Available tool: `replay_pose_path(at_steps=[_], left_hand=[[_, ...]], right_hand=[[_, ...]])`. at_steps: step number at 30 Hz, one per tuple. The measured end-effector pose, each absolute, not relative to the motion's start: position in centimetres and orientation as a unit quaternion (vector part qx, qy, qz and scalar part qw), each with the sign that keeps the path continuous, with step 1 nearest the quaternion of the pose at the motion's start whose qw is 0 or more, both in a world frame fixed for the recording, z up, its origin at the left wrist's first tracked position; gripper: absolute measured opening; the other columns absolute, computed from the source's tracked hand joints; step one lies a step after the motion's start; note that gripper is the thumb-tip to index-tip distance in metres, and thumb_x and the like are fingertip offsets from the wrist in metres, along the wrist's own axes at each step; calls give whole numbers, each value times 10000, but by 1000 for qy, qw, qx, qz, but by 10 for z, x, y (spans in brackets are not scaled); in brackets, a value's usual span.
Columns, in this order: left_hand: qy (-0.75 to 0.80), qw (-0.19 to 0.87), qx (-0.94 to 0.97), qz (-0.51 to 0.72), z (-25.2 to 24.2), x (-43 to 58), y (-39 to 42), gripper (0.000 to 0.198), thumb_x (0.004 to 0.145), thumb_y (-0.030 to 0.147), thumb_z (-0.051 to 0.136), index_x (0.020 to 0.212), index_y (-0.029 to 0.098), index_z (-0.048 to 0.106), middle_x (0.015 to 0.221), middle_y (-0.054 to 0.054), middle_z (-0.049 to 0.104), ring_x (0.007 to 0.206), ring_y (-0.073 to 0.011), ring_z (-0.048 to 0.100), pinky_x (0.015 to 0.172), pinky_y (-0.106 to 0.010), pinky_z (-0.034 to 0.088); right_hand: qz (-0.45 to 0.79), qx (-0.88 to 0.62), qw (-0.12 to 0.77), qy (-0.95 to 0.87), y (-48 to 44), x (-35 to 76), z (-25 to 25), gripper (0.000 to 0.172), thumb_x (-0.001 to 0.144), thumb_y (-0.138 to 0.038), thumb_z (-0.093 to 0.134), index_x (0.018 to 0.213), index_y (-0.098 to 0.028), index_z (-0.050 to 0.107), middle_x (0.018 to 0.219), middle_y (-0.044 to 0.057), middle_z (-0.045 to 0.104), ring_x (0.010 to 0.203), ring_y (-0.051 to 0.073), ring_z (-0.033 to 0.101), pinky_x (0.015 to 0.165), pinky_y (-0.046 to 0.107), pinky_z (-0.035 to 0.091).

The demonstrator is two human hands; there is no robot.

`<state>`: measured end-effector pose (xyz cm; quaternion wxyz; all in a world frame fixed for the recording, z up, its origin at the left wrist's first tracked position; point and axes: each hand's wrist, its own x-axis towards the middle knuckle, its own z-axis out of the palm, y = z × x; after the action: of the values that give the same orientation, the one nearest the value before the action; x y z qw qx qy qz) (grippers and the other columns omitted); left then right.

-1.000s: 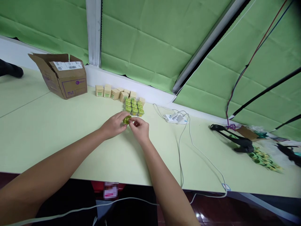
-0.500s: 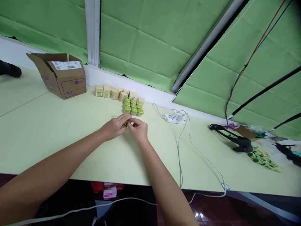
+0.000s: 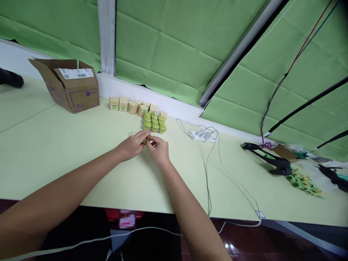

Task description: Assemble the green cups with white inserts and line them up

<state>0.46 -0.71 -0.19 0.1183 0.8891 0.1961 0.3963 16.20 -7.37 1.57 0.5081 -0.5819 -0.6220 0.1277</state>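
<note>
My left hand point(image 3: 133, 144) and my right hand point(image 3: 158, 148) meet over the table, both closed around a small green piece point(image 3: 144, 141). Fingers cover most of it, so its kind does not show. A thin pale strand point(image 3: 132, 133) sticks out behind my left fingers. Just beyond my hands stand several small green pieces in clear casings, with loops on top point(image 3: 154, 123), packed in tight rows. Behind these, several small tan cardboard boxes point(image 3: 123, 104) with green-edged squares line the wall.
An open cardboard carton point(image 3: 83, 94) stands at the back left. A white power strip point(image 3: 203, 136) with plugs and trailing cables lies right of my hands. Farther right are a black strap-like device point(image 3: 280, 165) and a pile of green-yellow items point(image 3: 304, 184). A white cable crosses my lap.
My right hand has shifted very slightly left, and a little more of the green piece shows between my fingers. The rest stays in place apart from a slight camera shift.
</note>
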Motion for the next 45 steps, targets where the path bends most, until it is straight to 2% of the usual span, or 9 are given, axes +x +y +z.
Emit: replay_pose_path(at_steps=[9,19,30,34,38,41,45], left_hand=[[172,108,896,394,-1,3,-9,534,963,72,395,1480,180,474,1485,-147,582,1369,-252,587,1107,-452,553],[151,95,901,396,1,5,-12,468,991,92,377,1429,186,513,1419,-135,629,1289,-238,640,1056,-416,577],[155,111,888,419,-1,6,-15,537,963,58,380,1471,178,506,1468,-132,610,1390,-228,574,1151,-448,529],[158,139,880,425,0,7,-13,549,940,53,410,1459,188,526,1462,-120,618,1374,-227,587,1141,-449,537],[182,188,859,441,2,5,-8,552,904,62,462,1425,208,567,1455,-102,623,1352,-234,603,1129,-423,542],[187,209,852,442,3,3,-6,547,897,76,479,1418,213,576,1458,-98,619,1342,-236,609,1097,-404,560],[191,216,850,440,4,3,-8,540,900,84,481,1415,218,578,1463,-94,617,1337,-232,611,1070,-387,574]], right_hand=[[138,-594,503,-613,-76,163,18,182,854,-337,628,822,-257,789,780,-21,759,603,147,593,670,292,490],[117,-595,508,-612,-73,163,10,195,830,-326,610,753,-250,774,717,-13,721,598,148,572,639,282,474],[46,-589,532,-606,-74,157,10,222,871,-320,590,731,-245,746,706,0,694,610,152,566,659,294,502],[53,-583,526,-616,-75,157,11,245,901,-353,577,789,-242,765,768,15,727,640,157,598,666,294,518],[108,-562,503,-648,-75,161,13,302,954,-351,510,973,-239,789,851,29,759,696,162,652,661,283,526],[139,-562,518,-630,-73,164,14,280,940,-354,559,1080,-252,780,903,23,781,684,164,676,693,303,556],[167,-562,548,-597,-71,166,12,249,907,-386,634,1059,-256,782,952,22,796,663,163,675,697,315,575]])
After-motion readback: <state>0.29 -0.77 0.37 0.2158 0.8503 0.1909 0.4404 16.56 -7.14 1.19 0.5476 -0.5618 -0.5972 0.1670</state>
